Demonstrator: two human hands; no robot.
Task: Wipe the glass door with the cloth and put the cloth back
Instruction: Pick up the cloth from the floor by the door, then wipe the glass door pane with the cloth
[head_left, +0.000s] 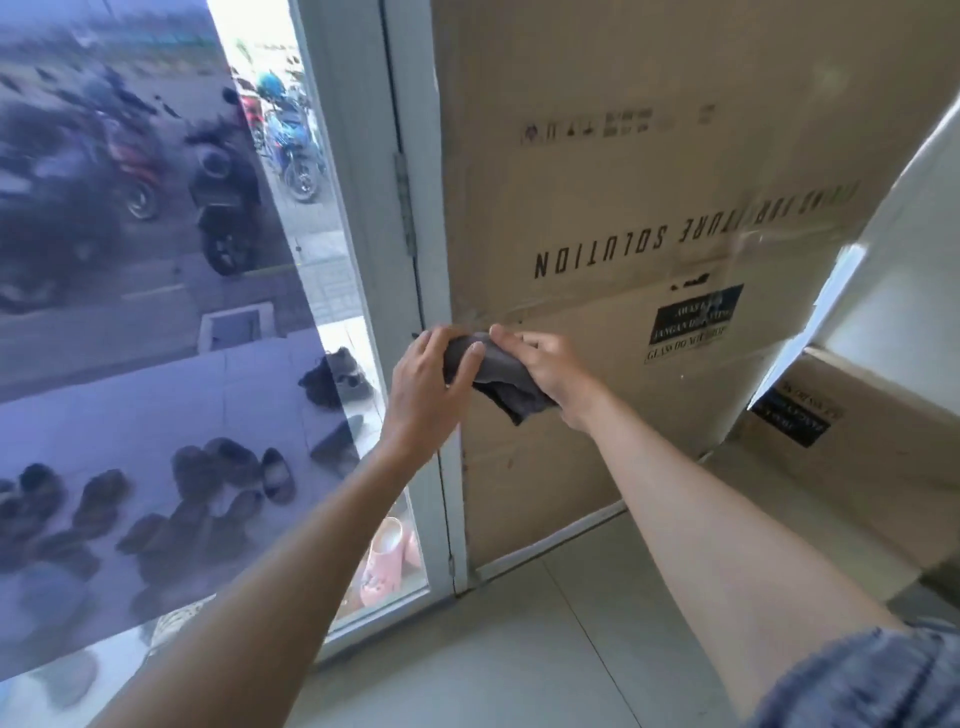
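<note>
A dark grey cloth (498, 376) is bunched between both hands, in front of the white door frame (415, 291). My left hand (428, 387) grips its left end with the thumb over the top. My right hand (553, 371) holds its right side, and a loose corner hangs below. The glass door (156, 312) fills the left of the view, covered with a tinted purple film; a clear strip runs along its right edge. Both hands are just right of the glass, at about mid-height.
A large cardboard box (649, 234) with upside-down printing leans against the wall behind the hands. A smaller box (852, 457) lies at the right under a white panel (893, 249). Shoes (208, 483) and motorbikes (223, 192) show outside through the glass. Pale floor tiles (519, 649) lie below.
</note>
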